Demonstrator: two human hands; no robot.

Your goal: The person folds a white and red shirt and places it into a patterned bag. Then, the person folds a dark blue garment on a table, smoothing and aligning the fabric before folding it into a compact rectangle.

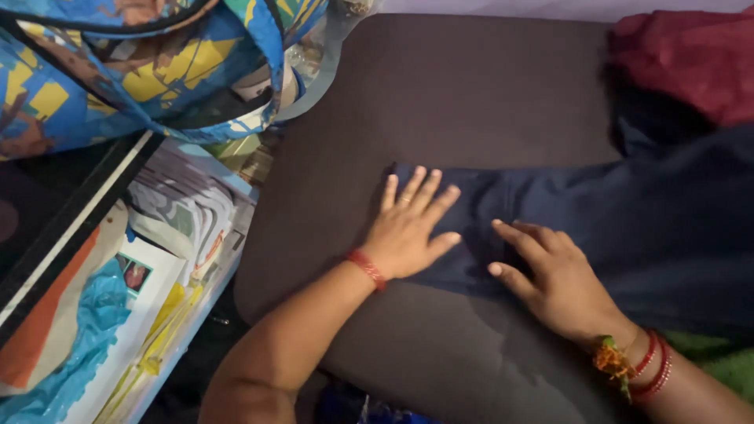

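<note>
Top left, a large patterned bag (pixel 118 71) in blue, yellow and brown, dark straps looped across its open mouth. Below it, a heap of printed papers and packets (pixel 149 290), with a crumpled sheet of turquoise plastic (pixel 71 345) among them. Across the middle, a dark grey cushion (pixel 440 94), smooth and bare at its upper half. Top right, bunched maroon cloth (pixel 691 55). Lower right, a strip of green fabric (pixel 722 361).

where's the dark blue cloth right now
In the head view, the dark blue cloth lies on the dark grey pad, right of centre, below the maroon cloth, its left end under the left hand and right hand.
</note>
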